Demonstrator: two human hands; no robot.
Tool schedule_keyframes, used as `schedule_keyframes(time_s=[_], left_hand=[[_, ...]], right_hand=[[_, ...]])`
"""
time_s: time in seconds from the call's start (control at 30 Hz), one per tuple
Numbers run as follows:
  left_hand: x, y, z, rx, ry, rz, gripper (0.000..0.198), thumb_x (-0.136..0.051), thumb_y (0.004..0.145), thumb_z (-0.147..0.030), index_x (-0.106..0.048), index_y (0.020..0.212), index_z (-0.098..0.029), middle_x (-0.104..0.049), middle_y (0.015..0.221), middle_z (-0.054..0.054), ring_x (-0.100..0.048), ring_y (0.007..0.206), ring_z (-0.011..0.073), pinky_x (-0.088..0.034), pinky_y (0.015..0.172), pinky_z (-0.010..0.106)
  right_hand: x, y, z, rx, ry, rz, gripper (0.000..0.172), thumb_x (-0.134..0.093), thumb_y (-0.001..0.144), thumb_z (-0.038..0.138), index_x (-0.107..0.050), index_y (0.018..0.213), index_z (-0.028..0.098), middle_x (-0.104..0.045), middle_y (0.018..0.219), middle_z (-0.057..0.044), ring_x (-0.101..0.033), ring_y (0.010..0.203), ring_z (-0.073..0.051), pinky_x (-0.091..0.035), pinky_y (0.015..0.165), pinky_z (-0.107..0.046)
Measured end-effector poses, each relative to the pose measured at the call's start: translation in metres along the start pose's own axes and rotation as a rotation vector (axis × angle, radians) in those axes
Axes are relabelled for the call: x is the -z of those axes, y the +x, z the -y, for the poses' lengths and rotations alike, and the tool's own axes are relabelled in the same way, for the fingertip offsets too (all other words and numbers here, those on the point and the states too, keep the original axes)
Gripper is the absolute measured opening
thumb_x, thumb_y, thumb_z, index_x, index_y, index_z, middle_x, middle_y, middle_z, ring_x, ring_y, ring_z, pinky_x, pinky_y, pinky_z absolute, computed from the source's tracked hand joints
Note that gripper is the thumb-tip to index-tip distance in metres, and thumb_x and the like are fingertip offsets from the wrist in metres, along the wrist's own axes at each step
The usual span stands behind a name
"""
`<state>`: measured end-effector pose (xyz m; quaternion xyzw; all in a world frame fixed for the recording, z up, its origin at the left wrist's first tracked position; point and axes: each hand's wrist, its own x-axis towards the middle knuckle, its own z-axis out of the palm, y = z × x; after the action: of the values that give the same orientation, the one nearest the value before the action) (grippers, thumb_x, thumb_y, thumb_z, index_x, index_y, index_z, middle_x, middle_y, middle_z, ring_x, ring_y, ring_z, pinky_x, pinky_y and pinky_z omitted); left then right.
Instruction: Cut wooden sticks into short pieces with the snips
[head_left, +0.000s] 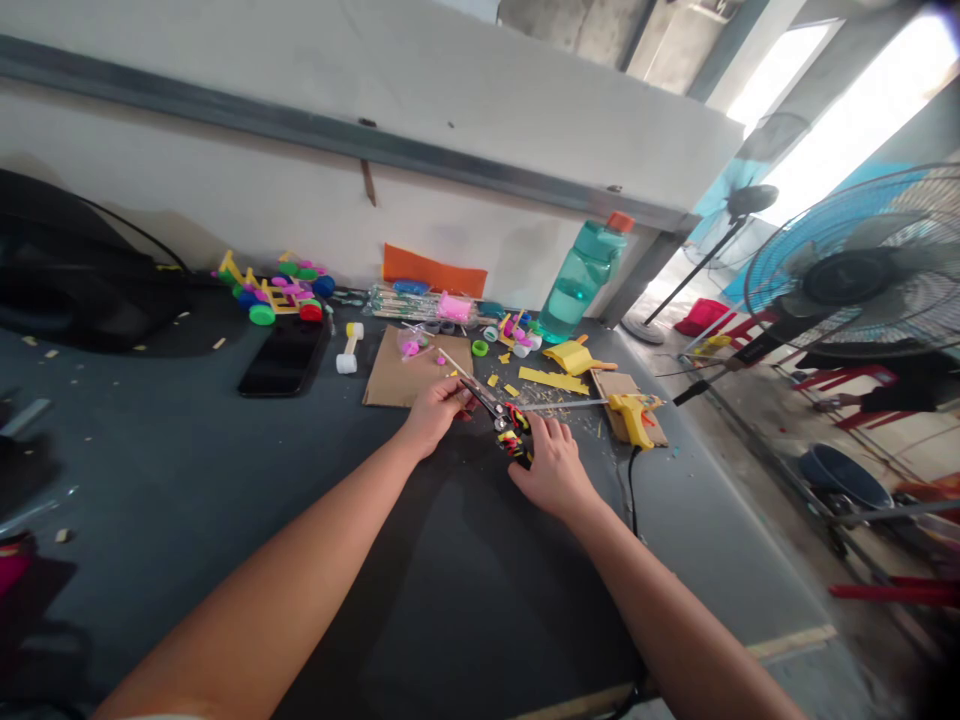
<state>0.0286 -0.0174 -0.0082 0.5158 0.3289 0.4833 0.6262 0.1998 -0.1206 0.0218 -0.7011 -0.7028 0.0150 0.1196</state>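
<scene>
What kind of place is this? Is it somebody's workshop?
Probably a craft workbench in a workshop. On the dark table lie a yellow glue gun, cardboard and yellow scraps, the right hand grips cutters, and a colourful toy cart stands by the wall.

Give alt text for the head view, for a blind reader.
At a dark table, the right hand grips red-and-yellow-handled cutters while the left hand holds a thin stick at their blades. A yellow glue gun, cardboard, a phone and a teal bottle sit nearby.
</scene>
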Motion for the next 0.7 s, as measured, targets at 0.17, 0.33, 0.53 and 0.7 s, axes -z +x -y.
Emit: schedule_keyframes(time_s=[0.17,0.33,0.53,0.7], left_hand=[[-0.0006,-0.0009,-0.0019,0.009,0.016,0.002,0.025,-0.066,0.068,-0.039,-0.062,0.073,-0.015,-0.058,0.067,0.001,-0.053,0.064,0.0122,-0.043,0.054,0.021],[-0.0009,-0.0014,-0.0016,-0.002,0.037,0.007,0.023,-0.065,0.069,-0.038,-0.062,0.071,-0.015,-0.059,0.064,0.001,-0.053,0.062,0.0119,-0.043,0.056,0.022],[0.0005,0.0,0.0024,-0.021,0.04,0.012,0.021,-0.063,0.071,-0.036,-0.062,0.07,-0.015,-0.06,0.064,0.001,-0.052,0.06,0.0113,-0.043,0.056,0.023],[0.0012,-0.0007,0.0017,0.005,0.031,0.01,0.02,-0.064,0.071,-0.035,-0.063,0.073,-0.015,-0.06,0.068,0.001,-0.054,0.064,0.012,-0.043,0.056,0.022]], right_hand=[[0.003,-0.0011,0.0018,0.004,-0.024,0.021,0.064,-0.056,0.065,0.03,-0.039,0.125,0.016,-0.05,0.107,-0.012,-0.043,0.101,-0.029,-0.037,0.082,-0.04],[0.005,-0.0031,0.0037,0.002,-0.012,0.043,0.063,-0.056,0.066,0.03,-0.039,0.124,0.017,-0.052,0.104,-0.012,-0.045,0.1,-0.029,-0.037,0.081,-0.038],[0.0062,-0.0027,0.0041,0.002,-0.003,0.032,0.056,-0.056,0.066,0.029,-0.041,0.119,0.017,-0.054,0.102,-0.011,-0.047,0.099,-0.028,-0.037,0.082,-0.036],[0.005,-0.0023,0.0059,0.049,0.049,0.067,0.042,-0.051,0.069,0.025,-0.043,0.11,0.016,-0.057,0.096,-0.009,-0.05,0.095,-0.024,-0.039,0.081,-0.032]])
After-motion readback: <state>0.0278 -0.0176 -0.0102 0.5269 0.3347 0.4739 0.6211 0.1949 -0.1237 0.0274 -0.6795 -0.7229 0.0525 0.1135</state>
